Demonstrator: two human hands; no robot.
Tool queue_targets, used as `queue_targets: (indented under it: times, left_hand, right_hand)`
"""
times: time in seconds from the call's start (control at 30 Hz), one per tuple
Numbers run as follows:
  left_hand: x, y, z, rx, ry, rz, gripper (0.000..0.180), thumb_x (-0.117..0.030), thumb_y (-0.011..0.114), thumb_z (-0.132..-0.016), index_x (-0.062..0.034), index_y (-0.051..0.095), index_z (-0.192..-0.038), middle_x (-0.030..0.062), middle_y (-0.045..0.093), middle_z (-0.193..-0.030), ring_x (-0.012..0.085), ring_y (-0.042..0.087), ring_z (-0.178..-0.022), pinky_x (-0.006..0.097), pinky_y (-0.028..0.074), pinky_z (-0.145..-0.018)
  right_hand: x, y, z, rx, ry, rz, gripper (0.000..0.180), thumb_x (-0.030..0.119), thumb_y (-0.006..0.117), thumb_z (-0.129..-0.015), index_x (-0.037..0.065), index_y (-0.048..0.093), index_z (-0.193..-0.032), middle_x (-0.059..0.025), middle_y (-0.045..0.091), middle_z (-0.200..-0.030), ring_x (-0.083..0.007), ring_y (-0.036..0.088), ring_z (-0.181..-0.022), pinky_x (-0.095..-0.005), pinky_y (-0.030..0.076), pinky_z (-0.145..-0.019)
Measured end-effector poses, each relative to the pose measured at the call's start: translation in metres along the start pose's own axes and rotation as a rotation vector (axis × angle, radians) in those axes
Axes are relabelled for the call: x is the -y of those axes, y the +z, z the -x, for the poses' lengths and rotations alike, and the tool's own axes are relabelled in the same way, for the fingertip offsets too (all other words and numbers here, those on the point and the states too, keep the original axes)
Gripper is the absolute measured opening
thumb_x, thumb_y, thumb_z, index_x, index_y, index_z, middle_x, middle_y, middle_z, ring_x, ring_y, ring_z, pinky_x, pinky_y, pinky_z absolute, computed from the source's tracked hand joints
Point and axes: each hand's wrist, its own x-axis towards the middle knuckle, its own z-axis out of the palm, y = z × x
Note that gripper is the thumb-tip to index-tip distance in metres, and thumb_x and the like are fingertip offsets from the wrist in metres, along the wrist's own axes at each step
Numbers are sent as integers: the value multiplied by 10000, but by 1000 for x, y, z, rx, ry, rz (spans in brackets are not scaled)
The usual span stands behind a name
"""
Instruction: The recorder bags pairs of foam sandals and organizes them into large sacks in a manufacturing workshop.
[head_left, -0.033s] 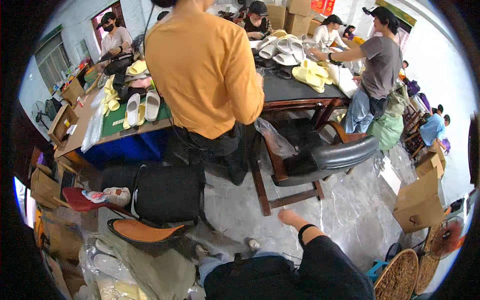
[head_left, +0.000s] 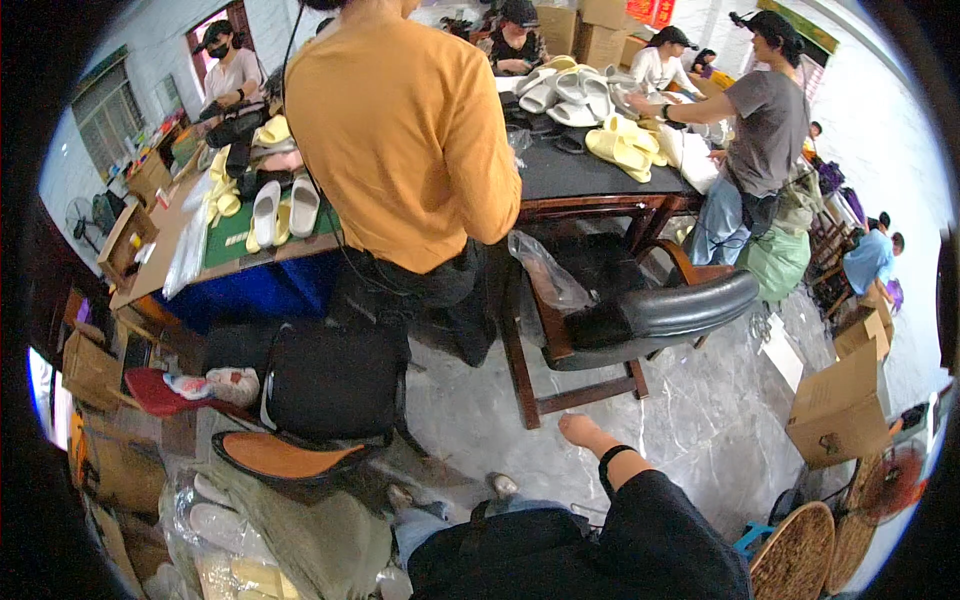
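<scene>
My right hand (head_left: 584, 431) reaches out from a black sleeve over the grey marble floor (head_left: 700, 410), with a black band on the wrist. Its fingers look curled in and nothing shows in it. It hangs just below the front leg of a wooden chair (head_left: 640, 315) with black padding, apart from it. A clear plastic bag (head_left: 548, 272) lies on the chair's arm. My left hand is out of view. A dark bundle of cloth (head_left: 560, 550) lies on my lap.
A person in an orange shirt (head_left: 400, 130) stands at a table (head_left: 250, 255) with pale slippers. More slippers (head_left: 610, 140) lie on a dark table where other people work. A black stool (head_left: 335, 380), a cardboard box (head_left: 840, 405) and woven baskets (head_left: 795, 555) stand on the floor.
</scene>
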Motion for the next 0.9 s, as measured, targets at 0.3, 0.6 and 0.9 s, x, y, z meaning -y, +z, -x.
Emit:
queue_targets:
  times: [0.3,0.6,0.9]
  left_hand:
    - [258,-133,223,-409,-164,397,299,-207,478,-768,7,548,-964,111,573,-862,242,540,-775,370,429,-691]
    - [180,28,349,-303,41,-238,201,-99,530,-746,61,616,-831,81,607,-813,158,554,-708,266,427,-643]
    - [206,19,358,-339,114,-54,214,-98,611,-648,98,582,-731,88,560,-673,167,511,-564,290,404,-523]
  right_hand:
    - [-197,5,18,203,-63,268,226,209,433,-733,52,583,-793,-158,579,-886,-315,539,-853,-403,415,-766]
    - [-92,-48,75,237,82,159,223,250,530,-726,50,599,-798,-156,604,-771,-301,576,-786,-385,450,-684]
    - [-114,-2,153,175,-11,32,308,312,462,-737,38,602,-725,-149,594,-667,-293,577,-668,-368,449,-631]
